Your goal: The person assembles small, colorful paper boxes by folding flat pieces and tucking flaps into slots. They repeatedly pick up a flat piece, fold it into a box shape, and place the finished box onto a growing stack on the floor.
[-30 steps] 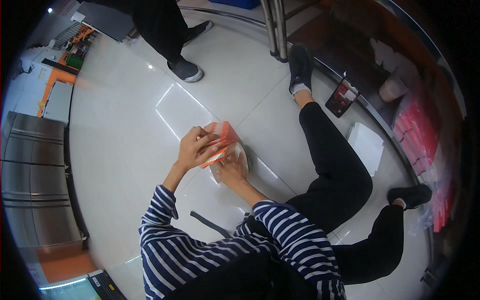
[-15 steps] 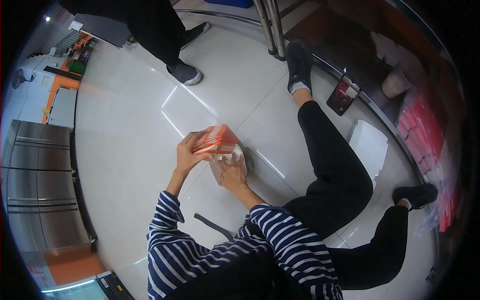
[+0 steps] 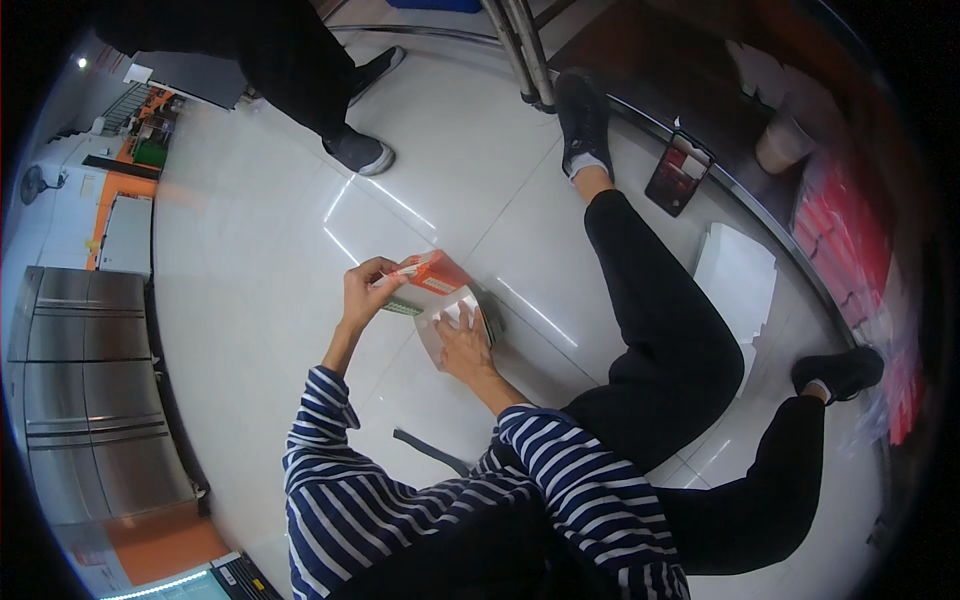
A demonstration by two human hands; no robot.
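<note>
In front of me, just above the tiled floor, is an orange-and-white printed piece of folded card or paper (image 3: 440,272). My left hand (image 3: 368,290) pinches its left edge between thumb and fingers. Below it, a pale whitish sheet or flap (image 3: 428,340) lies under my right hand (image 3: 464,345), whose fingers are spread flat on it. A strip with a green pattern (image 3: 403,307) shows between the two pieces. Whether they are joined, and what lies beneath the pale flap, I cannot tell.
White sheets (image 3: 735,285) lie beyond my bent leg, near a propped phone (image 3: 681,175). A dark low platform holds a cup (image 3: 783,145) and red plastic-wrapped packs (image 3: 835,250). Another person's shoes (image 3: 360,152) stand ahead. Metal stool legs (image 3: 520,55) and steel cabinets (image 3: 95,400) flank the floor.
The thick orange-edged stack under my left hand no longer shows as a fan; my left hand now pinches one edge. The green strip has come into sight. My right hand's fingers have spread.
</note>
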